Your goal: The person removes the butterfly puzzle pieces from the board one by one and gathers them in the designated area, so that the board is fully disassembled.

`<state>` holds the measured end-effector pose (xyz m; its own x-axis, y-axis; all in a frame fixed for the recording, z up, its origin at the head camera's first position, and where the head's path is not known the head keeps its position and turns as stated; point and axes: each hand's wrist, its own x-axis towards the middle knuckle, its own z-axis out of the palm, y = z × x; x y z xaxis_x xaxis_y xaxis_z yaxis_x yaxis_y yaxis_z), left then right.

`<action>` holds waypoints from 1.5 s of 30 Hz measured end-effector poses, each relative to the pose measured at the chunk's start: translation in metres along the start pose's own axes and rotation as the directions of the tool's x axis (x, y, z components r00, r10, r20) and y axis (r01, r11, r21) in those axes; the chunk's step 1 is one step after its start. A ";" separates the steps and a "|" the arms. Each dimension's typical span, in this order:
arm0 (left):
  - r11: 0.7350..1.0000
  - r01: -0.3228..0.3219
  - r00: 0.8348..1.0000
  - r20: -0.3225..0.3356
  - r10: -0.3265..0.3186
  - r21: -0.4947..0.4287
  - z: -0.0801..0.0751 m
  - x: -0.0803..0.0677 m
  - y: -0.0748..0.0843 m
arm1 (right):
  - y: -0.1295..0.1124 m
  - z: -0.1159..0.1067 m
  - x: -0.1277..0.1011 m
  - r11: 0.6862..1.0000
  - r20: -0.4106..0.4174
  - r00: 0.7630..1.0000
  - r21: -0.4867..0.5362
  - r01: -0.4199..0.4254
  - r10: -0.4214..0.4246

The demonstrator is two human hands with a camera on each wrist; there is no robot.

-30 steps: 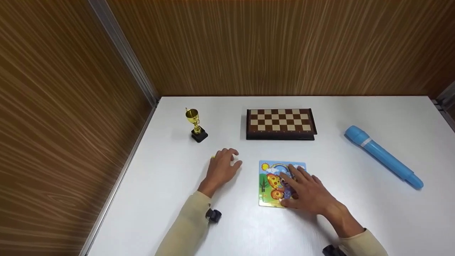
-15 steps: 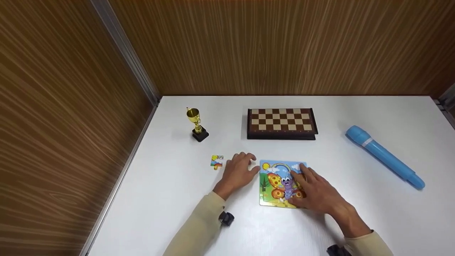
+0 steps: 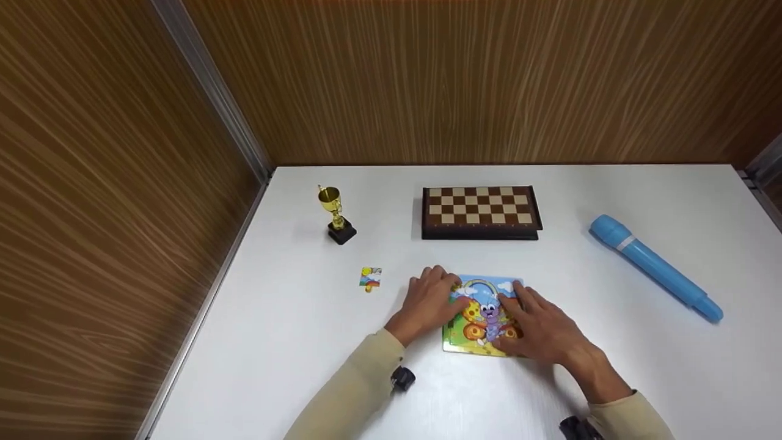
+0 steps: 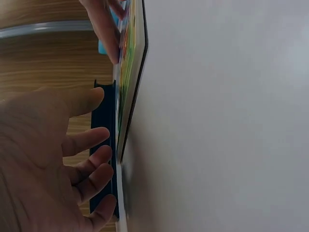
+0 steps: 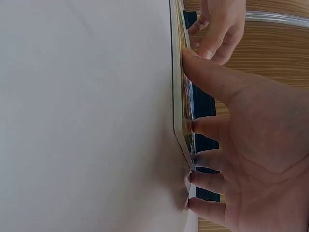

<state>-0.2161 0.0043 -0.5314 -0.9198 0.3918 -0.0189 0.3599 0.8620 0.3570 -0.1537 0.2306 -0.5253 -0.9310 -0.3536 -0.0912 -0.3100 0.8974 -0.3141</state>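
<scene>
A square jigsaw puzzle [image 3: 473, 346] with a purple butterfly picture lies flat on the white table. My right hand [image 3: 544, 329] rests on its right side, fingers spread; in the right wrist view the thumb and fingertips touch its face and edge. My left hand [image 3: 431, 302] reaches over the upper left part of the puzzle with thumb apart from loosely bent fingers. In the left wrist view those fingertips hang close by the puzzle's edge [image 4: 137, 53] and grip nothing. A loose puzzle piece [image 3: 370, 278] lies to the left of the left hand.
Behind the puzzle sits a chessboard box [image 3: 479, 231]. A small gold trophy cup [image 3: 333, 208] on a black base stands at the back left. To the right lies a long blue microphone-shaped stick [image 3: 663, 271]. Wood-grain panels [image 3: 452, 85] wall in the table.
My left hand has moved right, away from the loose piece, which it had mostly covered, and over the puzzle's left side. My right hand has slid slightly right on the puzzle.
</scene>
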 end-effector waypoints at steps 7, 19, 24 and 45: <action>0.994 -0.017 0.999 0.043 0.012 0.106 0.006 0.006 0.015 | 0.000 0.001 0.001 1.000 -0.007 1.000 -0.002 -0.015 0.015; 0.985 0.024 0.999 0.020 -0.028 0.171 0.005 0.019 0.026 | -0.002 0.002 0.000 1.000 -0.031 0.999 0.001 -0.015 0.015; 0.982 0.060 0.996 0.062 -0.071 0.177 0.003 0.024 0.029 | -0.002 0.002 0.002 1.000 -0.011 1.000 0.019 -0.016 0.016; 0.972 0.186 0.977 0.073 -0.198 0.146 0.005 0.028 0.040 | -0.004 -0.002 0.002 1.000 0.005 1.000 0.015 -0.002 0.002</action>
<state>-0.2270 0.0509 -0.5221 -0.9591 0.2356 -0.1572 0.2012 0.9573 0.2074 -0.1544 0.2266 -0.5225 -0.9306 -0.3530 -0.0967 -0.3051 0.8941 -0.3279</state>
